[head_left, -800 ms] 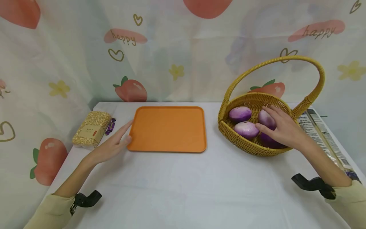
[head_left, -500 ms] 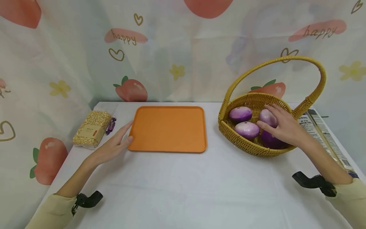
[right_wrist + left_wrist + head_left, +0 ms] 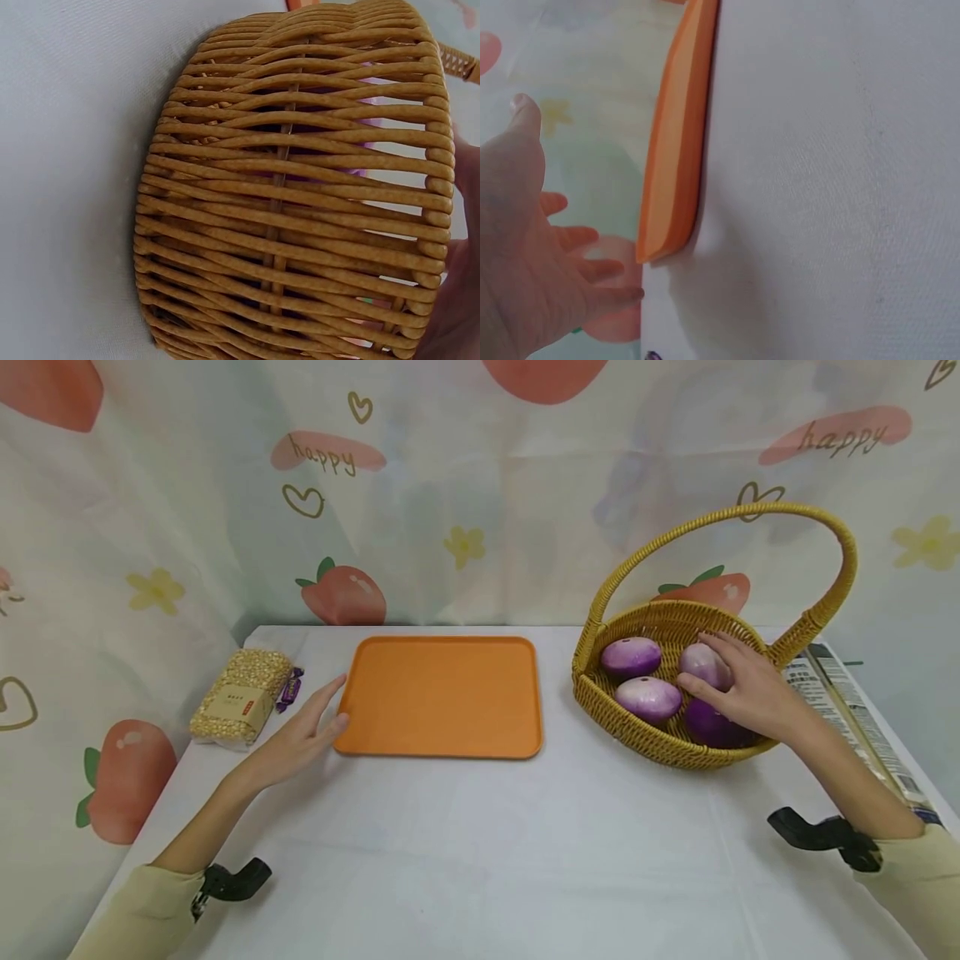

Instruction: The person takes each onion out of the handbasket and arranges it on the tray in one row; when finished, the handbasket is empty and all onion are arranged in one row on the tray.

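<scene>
My right hand (image 3: 750, 689) reaches over the rim of a yellow wicker basket (image 3: 622, 735). Its thumb and fingers lie round a pale purple eggplant (image 3: 703, 665), short and oval. Under the hand is a darker eggplant (image 3: 708, 724), partly hidden. Two more eggplants lie at the basket's left, one behind (image 3: 632, 657) and one in front (image 3: 648, 700). In the right wrist view the basket wall (image 3: 292, 195) hides most of the fingers. My left hand (image 3: 296, 739) is beside an orange tray (image 3: 442, 697), fingers straight, holding nothing. The left wrist view shows these fingers spread near the tray's edge (image 3: 675, 150).
A clear bag of yellow grains (image 3: 242, 697) lies at the left, with a purple wrapped candy (image 3: 289, 690) next to it. The tall basket handle (image 3: 843, 560) arches above the right side. A printed packet (image 3: 847, 718) lies along the right table edge. A patterned curtain hangs behind.
My right hand has shifted slightly right and back, and the pale eggplant has shifted a little with it. The left hand and tray stay almost as they were.
</scene>
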The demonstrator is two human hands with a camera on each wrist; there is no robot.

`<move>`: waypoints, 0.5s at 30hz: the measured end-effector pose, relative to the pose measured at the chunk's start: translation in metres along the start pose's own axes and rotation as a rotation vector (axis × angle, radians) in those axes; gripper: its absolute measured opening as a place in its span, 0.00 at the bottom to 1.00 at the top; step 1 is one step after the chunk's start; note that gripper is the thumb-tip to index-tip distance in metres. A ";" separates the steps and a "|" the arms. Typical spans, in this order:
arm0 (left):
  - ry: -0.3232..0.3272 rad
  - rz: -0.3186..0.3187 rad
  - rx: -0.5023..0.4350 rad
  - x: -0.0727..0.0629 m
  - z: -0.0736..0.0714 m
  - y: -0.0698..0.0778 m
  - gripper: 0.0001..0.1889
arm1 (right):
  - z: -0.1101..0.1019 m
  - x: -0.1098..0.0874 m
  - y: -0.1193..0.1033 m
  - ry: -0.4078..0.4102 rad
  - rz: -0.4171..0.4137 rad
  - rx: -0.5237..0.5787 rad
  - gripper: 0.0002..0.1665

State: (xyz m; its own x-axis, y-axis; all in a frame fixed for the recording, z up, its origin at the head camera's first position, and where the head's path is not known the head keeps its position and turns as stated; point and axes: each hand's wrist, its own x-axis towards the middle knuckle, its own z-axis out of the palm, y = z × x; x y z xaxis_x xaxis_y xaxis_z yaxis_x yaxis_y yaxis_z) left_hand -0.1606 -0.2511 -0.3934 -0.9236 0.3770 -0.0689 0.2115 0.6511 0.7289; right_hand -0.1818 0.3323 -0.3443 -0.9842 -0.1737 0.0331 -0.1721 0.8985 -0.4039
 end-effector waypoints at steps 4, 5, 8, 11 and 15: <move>0.002 -0.008 -0.008 0.000 0.000 -0.002 0.35 | 0.000 0.000 0.001 0.012 -0.008 0.013 0.50; 0.002 -0.009 -0.009 0.001 0.001 -0.002 0.35 | 0.000 0.000 0.001 0.013 -0.010 0.016 0.50; 0.001 -0.015 -0.011 0.001 0.001 -0.004 0.35 | -0.001 -0.001 0.002 0.012 -0.011 0.023 0.50; -0.001 -0.013 -0.012 0.002 0.002 -0.006 0.35 | -0.001 0.000 0.002 0.010 -0.009 0.022 0.50; -0.008 -0.005 -0.020 0.003 0.003 -0.010 0.36 | -0.001 0.001 0.002 0.006 -0.006 0.012 0.50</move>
State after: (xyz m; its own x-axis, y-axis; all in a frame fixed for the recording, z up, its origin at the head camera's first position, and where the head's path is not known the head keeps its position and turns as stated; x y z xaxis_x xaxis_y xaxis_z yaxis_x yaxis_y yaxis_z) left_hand -0.1642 -0.2547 -0.4035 -0.9222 0.3789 -0.0775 0.2006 0.6400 0.7417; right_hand -0.1832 0.3344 -0.3446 -0.9835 -0.1765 0.0405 -0.1773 0.8925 -0.4147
